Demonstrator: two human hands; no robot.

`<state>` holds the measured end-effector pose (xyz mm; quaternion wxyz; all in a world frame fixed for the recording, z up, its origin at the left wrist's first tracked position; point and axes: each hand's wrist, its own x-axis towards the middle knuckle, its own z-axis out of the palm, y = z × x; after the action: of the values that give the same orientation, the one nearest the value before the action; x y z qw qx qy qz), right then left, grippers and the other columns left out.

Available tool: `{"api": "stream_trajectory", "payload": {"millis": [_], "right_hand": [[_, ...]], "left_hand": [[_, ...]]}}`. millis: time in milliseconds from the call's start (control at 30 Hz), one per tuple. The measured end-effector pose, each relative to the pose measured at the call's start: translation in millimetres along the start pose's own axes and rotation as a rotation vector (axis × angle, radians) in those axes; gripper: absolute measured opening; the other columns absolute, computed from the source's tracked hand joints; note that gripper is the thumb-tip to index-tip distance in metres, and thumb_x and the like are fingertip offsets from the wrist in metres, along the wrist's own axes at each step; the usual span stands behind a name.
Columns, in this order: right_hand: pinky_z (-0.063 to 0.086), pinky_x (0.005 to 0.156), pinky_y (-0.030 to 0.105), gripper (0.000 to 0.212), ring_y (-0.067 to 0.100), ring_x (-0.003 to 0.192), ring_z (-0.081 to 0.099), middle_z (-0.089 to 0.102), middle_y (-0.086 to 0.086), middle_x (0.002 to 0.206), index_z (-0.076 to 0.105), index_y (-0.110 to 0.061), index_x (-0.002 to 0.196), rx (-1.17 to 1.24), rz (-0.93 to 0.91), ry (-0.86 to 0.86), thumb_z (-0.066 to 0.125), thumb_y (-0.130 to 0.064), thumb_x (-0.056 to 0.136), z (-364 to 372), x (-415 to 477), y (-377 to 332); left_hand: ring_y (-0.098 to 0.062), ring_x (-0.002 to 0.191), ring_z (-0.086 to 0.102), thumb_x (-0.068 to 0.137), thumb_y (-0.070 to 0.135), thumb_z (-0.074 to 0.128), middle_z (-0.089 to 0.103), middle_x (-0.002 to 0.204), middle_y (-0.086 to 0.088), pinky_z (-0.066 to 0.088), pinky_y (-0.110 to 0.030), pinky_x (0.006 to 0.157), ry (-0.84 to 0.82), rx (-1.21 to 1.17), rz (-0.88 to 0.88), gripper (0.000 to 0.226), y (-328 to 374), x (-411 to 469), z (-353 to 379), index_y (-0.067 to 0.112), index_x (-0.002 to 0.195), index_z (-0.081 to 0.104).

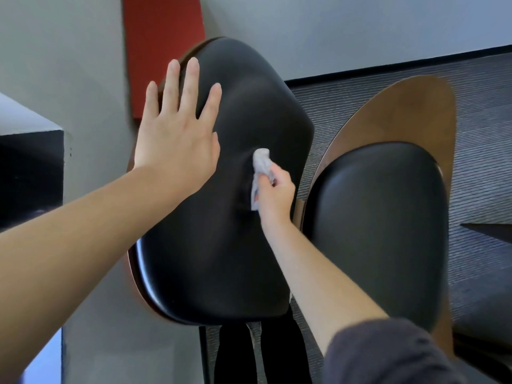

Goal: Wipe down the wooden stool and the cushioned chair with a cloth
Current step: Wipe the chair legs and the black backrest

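The cushioned chair fills the middle of the head view: a black padded backrest [249, 112] on a thin wooden shell, and to its right a black seat pad [382, 223] on a brown wooden shell [393, 115]. My left hand [177, 128] lies flat with straight, spread fingers against the upper left of the backrest. My right hand [273, 195] grips a small crumpled white cloth [261, 162] and presses it into the middle of the backrest, where the padding dents. The wooden stool is out of view.
A grey wall with a red panel [163, 37] stands behind the chair. Grey ribbed carpet [484, 139] spreads to the right. A dark box-like edge [30, 176] sits at the left. Black chair legs [232, 356] show below the backrest.
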<state>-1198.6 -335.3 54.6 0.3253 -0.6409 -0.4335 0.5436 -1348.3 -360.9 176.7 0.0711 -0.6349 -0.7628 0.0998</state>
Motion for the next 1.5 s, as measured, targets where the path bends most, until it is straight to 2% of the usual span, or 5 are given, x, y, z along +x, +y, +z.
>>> {"api": "stream_trajectory", "payload": {"millis": [400, 700, 900, 1300, 1500], "right_hand": [[0.055, 0.085, 0.039, 0.018, 0.021, 0.094, 0.064, 0.061, 0.003, 0.104, 0.071, -0.022, 0.097, -0.088, -0.092, -0.104, 0.055, -0.014, 0.091, -18.4, -2.8, 42.9], [0.045, 0.064, 0.022, 0.026, 0.016, 0.069, 0.054, 0.053, -0.003, 0.069, 0.058, -0.019, 0.075, 0.022, 0.347, 0.21, 0.046, -0.007, 0.095, -38.3, 129.5, 121.3], [0.044, 0.054, 0.012, 0.021, 0.014, 0.08, 0.061, 0.065, 0.001, 0.092, 0.069, -0.011, 0.112, 0.135, 0.409, 0.266, 0.056, -0.011, 0.095, -42.4, 160.6, 110.2], [0.049, 0.092, 0.02, 0.026, 0.003, 0.104, 0.059, 0.06, -0.003, 0.113, 0.061, -0.034, 0.104, 0.077, -0.249, -0.13, 0.059, -0.011, 0.092, -6.8, 70.7, 9.2], [0.048, 0.068, 0.029, 0.017, 0.018, 0.076, 0.059, 0.06, 0.004, 0.084, 0.061, -0.019, 0.09, 0.02, 0.157, 0.159, 0.049, -0.007, 0.093, -31.2, 161.1, 74.5]], "left_hand": [[-0.041, 0.147, -0.015, 0.098, 0.05, 0.007, -0.015, 0.16, -0.02, -0.006, -0.065, 0.114, -0.215, 0.507, 0.391, 0.068, 42.8, 14.9, 6.2, 0.015, 0.155, -0.004], [-0.043, 0.145, -0.018, 0.093, 0.051, -0.004, -0.021, 0.158, -0.023, -0.009, -0.07, 0.11, -0.262, 0.604, 0.5, 0.071, 53.1, 25.5, 23.8, 0.013, 0.152, -0.015], [-0.044, 0.145, -0.019, 0.092, 0.052, -0.005, -0.023, 0.157, -0.023, -0.009, -0.07, 0.109, -0.261, 0.613, 0.502, 0.072, 53.2, 25.3, 23.4, 0.013, 0.152, -0.016], [-0.041, 0.146, -0.019, 0.094, 0.051, -0.001, -0.022, 0.157, -0.023, -0.012, -0.068, 0.109, -0.272, 0.584, 0.494, 0.073, 55.2, 25.2, 16.5, 0.008, 0.152, -0.014], [-0.042, 0.146, -0.016, 0.092, 0.05, -0.006, -0.021, 0.158, -0.024, -0.01, -0.07, 0.108, -0.261, 0.617, 0.5, 0.075, 54.0, 24.2, 21.5, 0.005, 0.152, -0.015]]}}
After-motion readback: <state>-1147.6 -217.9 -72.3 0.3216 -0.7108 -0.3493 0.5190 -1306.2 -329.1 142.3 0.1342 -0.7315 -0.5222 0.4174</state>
